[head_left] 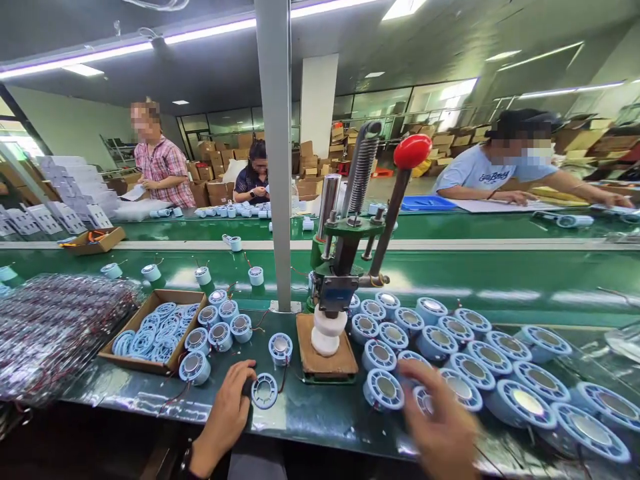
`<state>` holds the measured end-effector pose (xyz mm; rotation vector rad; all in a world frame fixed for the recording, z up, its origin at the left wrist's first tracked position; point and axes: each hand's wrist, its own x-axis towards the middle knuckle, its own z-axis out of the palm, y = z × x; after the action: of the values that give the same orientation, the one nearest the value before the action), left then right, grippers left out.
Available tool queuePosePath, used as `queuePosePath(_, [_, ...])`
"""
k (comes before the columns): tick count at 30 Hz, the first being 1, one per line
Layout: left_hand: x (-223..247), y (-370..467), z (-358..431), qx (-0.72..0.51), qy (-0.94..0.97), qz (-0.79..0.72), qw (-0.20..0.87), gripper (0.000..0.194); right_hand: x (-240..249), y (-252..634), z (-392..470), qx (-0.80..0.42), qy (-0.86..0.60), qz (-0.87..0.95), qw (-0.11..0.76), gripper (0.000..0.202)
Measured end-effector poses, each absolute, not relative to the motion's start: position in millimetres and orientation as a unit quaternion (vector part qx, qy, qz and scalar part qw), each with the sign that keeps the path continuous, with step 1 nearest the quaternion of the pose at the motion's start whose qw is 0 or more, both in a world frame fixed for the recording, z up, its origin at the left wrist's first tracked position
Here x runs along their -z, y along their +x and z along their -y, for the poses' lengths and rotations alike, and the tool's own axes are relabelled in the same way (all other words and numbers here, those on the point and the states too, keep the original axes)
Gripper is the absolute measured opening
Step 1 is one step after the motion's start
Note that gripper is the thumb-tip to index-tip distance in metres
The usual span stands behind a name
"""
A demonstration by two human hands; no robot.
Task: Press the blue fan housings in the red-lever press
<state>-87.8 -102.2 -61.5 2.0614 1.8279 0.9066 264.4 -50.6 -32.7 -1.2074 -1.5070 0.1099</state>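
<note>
My left hand [231, 403] rests at the table's front edge, its fingertips at the rim of a light blue ring [265, 391] that lies flat. Just behind the ring stands a round blue unit [281, 348] with a silver centre and a wire. At the right, my right hand [437, 413] is motion-blurred over the group of blue units, beside a front one [384, 389]; its fingers are smeared. Between the hands, a hand press [340, 273] with a red-knobbed lever stands with its white plastic head [327, 332] over a brown base plate.
A cardboard box [187, 337] of blue rings and more units stand on the left, beside a stack of clear plastic trays [60, 333]. Behind the press runs a green conveyor [450, 273] with a grey post [277, 160]. Several people work across it.
</note>
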Motion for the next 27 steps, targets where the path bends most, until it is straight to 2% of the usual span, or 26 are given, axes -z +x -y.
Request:
queuePosePath(2, [60.1, -82.6, 101.3, -0.311, 0.703, -0.628, 0.122, 0.039, 41.2, 181.5, 57.5, -0.131, -0.427, 0.744, 0.497, 0.031])
queuePosePath(4, [60.6, -75.5, 101.2, -0.292, 0.701, -0.64, 0.114, 0.042, 49.7, 119.0, 50.0, -0.18, -0.401, 0.778, 0.448, 0.046])
queuePosePath(6, [63.5, -71.5, 101.8, -0.278, 0.688, -0.662, 0.105, 0.048, 56.6, 81.7, 34.5, -0.202, -0.42, 0.781, 0.416, 0.053])
queuePosePath(8, [67.4, -74.4, 102.9, -0.282, 0.674, -0.676, 0.101, 0.048, 61.3, 66.6, 21.4, -0.214, -0.429, 0.784, 0.394, 0.051])
queuePosePath(13, [72.4, -97.3, 109.5, -0.297, 0.681, -0.662, 0.098, 0.053, 74.2, 86.7, 35.8, -0.225, -0.405, 0.792, 0.397, 0.049])
queuePosePath(18, [72.4, -92.2, 113.4, -0.26, 0.693, -0.666, 0.092, 0.065, 94.9, 125.0, 72.2, -0.236, -0.396, 0.768, 0.444, 0.044])
queuePosePath(23, [72.0, -76.6, 106.8, -0.238, 0.683, -0.685, 0.088, 0.05, 103.2, 132.0, 76.3, -0.239, -0.402, 0.738, 0.486, 0.046])
queuePosePath(27, [74.2, -73.6, 100.0, -0.243, 0.712, -0.653, 0.092, 0.072, 103.9, 129.2, 74.8, -0.249, -0.402, 0.73, 0.493, 0.048])
